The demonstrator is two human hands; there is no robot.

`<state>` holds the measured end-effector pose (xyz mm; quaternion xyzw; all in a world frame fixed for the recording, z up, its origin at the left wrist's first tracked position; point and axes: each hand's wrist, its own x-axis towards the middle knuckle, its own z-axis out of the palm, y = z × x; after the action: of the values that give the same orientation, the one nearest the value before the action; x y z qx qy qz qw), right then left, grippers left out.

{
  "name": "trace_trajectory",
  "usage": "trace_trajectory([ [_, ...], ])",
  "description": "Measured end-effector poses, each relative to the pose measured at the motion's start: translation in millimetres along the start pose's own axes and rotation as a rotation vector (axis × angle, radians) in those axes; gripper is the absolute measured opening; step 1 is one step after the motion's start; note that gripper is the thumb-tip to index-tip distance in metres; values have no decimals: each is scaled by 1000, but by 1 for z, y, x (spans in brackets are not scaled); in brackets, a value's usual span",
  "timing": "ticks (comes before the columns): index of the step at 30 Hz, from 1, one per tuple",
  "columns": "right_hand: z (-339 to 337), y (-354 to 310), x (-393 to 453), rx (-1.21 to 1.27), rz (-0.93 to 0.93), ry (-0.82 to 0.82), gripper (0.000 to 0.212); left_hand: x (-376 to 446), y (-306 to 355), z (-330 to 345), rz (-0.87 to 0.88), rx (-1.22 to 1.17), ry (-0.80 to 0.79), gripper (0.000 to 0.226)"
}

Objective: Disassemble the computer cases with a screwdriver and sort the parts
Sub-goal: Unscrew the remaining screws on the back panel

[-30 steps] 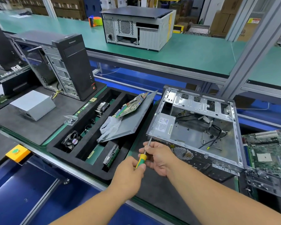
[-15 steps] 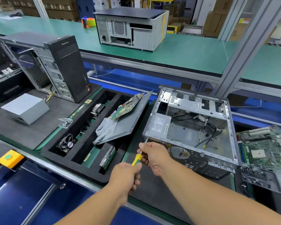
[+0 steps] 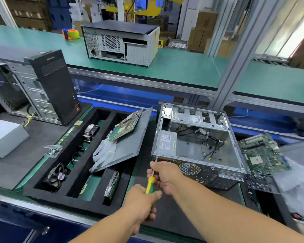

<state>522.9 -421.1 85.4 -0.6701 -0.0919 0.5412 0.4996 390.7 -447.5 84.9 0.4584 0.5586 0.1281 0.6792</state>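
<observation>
Opened computer case (image 3: 197, 148) lies on the bench, motherboard (image 3: 263, 153) already out beside it.
Its power supply (image 3: 166, 143) remains; left hand (image 3: 140, 202) grips the screwdriver (image 3: 150, 184), right hand (image 3: 165, 176) pinches its shaft at the case's rear corner.

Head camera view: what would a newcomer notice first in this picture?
First, the two hands low in the centre: the left hand grips the yellow-green screwdriver and the right hand steadies its shaft, with the tip at the near left corner of the open computer case. Left of it, a black foam tray holds sorted parts.
</observation>
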Motion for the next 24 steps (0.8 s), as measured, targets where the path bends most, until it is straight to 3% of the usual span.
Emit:
trace_trajectory([
  [2, 3, 1, -1, 18, -5, 11, 15, 3, 2, -4, -34, -100, -24, 26],
  [6, 4, -2, -4, 31, 53, -7, 25, 3, 5, -16, -246, -363, -232, 48],
  [9, 3, -6, -8, 14, 70, 2, 22, 3, 7, -22, -296, -409, -333, 56],
  [17, 7, -5, -3, -73, 29, 96, 16, 7, 1, -14, -128, -99, -194, 29],
  [20, 6, -4, -4, -27, 29, 68, 23, 11, 1, -13, -159, -163, -152, 27],
  [24, -5, -7, -7, -3, 68, -30, 26, 7, 2, -13, -253, -338, -296, 44],
])
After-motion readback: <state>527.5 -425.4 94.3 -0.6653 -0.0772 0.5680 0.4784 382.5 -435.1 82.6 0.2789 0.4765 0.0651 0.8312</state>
